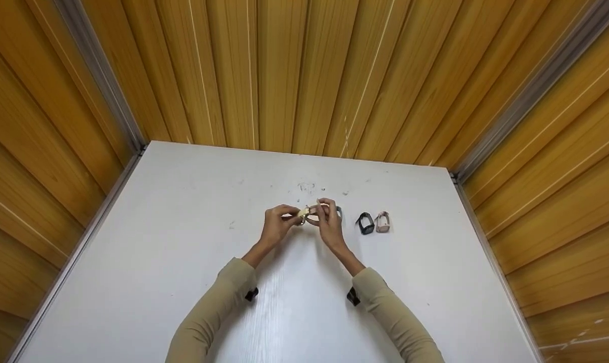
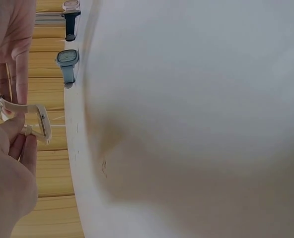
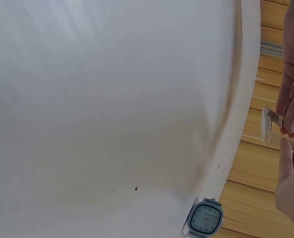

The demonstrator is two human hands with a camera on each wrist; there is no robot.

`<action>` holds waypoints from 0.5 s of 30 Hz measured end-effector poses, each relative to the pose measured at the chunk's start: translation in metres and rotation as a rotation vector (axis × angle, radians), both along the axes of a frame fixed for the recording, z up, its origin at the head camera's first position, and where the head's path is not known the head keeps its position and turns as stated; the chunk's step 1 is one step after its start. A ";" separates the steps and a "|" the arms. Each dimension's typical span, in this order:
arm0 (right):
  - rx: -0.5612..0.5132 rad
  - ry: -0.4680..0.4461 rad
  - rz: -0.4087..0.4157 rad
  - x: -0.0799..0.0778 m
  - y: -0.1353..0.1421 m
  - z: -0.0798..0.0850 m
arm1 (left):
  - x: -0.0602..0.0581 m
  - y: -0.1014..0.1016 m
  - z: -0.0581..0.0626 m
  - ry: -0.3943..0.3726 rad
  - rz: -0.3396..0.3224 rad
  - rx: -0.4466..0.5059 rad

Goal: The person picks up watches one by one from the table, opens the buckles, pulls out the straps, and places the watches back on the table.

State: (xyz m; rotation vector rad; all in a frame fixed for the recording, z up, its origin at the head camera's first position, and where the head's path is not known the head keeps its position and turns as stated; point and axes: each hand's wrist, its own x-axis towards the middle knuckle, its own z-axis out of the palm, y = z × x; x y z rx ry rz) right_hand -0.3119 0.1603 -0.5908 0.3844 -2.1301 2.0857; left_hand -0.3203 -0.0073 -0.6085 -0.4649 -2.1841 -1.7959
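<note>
Both hands hold a cream wristwatch [image 1: 303, 213] above the white table. My left hand [image 1: 277, 226] pinches its strap close to the case, thumb against fingers; the left wrist view shows the watch's squarish case [image 2: 43, 123] just past those fingertips. My right hand [image 1: 330, 227] holds the far part of the strap, which loops between the two hands. A blue-grey watch [image 2: 67, 58] stands on the table behind the right hand, mostly hidden in the head view; its square dial [image 3: 205, 218] shows in the right wrist view.
To the right of the hands, a black watch [image 1: 366, 223] and a pink watch [image 1: 383, 222] stand side by side on the white table [image 1: 193, 242]. Small dark marks dot the tabletop beyond the hands. Wood-patterned panels [image 1: 279, 75] rise behind the table and at both sides.
</note>
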 end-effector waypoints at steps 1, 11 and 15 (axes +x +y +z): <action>-0.015 -0.001 0.006 0.001 0.000 0.002 | 0.001 0.000 0.000 -0.003 -0.001 0.004; -0.034 -0.003 -0.004 -0.002 0.002 0.004 | 0.002 -0.002 0.001 -0.043 -0.008 0.010; -0.044 -0.007 0.002 -0.003 0.002 0.001 | 0.002 -0.003 0.001 -0.055 0.007 -0.017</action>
